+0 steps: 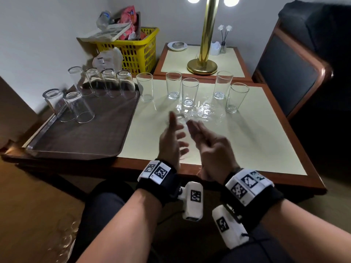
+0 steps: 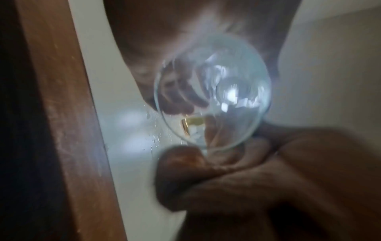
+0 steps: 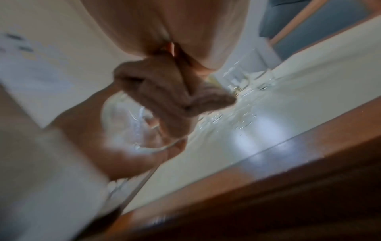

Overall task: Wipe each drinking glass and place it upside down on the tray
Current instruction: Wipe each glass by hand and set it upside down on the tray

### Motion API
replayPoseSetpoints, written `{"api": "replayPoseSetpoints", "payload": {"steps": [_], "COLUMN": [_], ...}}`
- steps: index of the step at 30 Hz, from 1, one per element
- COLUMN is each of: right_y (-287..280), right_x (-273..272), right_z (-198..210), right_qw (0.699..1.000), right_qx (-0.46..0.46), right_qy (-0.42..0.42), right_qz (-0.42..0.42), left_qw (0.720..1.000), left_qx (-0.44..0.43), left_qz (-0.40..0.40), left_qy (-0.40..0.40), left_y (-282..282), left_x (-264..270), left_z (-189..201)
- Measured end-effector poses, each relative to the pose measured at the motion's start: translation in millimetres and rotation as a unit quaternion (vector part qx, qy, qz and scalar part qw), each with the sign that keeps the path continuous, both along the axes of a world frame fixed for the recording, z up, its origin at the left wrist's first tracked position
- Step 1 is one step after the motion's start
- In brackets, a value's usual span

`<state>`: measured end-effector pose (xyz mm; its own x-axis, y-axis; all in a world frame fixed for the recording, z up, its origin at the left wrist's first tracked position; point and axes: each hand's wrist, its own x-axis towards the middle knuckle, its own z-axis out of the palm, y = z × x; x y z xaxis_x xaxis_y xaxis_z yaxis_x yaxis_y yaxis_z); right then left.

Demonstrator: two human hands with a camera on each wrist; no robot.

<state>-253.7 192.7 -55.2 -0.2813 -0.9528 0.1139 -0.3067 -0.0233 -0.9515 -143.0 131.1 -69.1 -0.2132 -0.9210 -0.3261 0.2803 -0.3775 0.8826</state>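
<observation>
Though blurred, seemingly smooth round glass.

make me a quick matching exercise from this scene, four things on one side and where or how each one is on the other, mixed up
Things:
1. held glass
2. tray
3. lamp
4. basket

Places or states:
A. yellow, heaped with packets, by the wall
B. between the left hand and right hand
C. brass, on the farther table
D. brown, carrying six upside-down glasses

Pairs: 1-B, 2-D, 3-C, 4-A
</observation>
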Motion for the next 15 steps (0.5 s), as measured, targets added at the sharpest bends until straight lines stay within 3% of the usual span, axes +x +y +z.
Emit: {"api": "replayPoseSetpoints", "payload": {"steps": [2,5,7,9,11,13,15], "right_y": [-3,-14,-14,-5,-5,-16,-22], "right_x": [0,-15,-12,5,9,-2,-9], "right_z": [-3,0,-4,-1,4,6,5], "right_qw": [0.998,0.996,0.998,0.998,0.997,0.996,0.996], "right_qx": [-0.011,0.007,-0.003,-0.016,-0.011,-0.005,0.000], "right_qy": [0.057,0.019,0.012,0.051,0.077,0.075,0.064], "right_qz": [-0.011,-0.084,-0.069,-0.021,-0.001,-0.041,-0.056], "left_qw": [0.998,0.991,0.997,1.000,0.998,0.993,0.994], "left_qx": [0.043,-0.012,-0.030,0.010,0.053,0.025,-0.022], "left_qz": [-0.036,-0.124,-0.067,0.004,-0.036,-0.113,-0.091], "left_qy": [0.001,-0.040,-0.031,-0.008,0.004,-0.030,-0.047], "left_y": [-3,3,2,-2,-5,1,3], "left_x": [3,3,3,7,12,13,11], "left_z": [-4,-2,-1,3,0,-1,-2]}}
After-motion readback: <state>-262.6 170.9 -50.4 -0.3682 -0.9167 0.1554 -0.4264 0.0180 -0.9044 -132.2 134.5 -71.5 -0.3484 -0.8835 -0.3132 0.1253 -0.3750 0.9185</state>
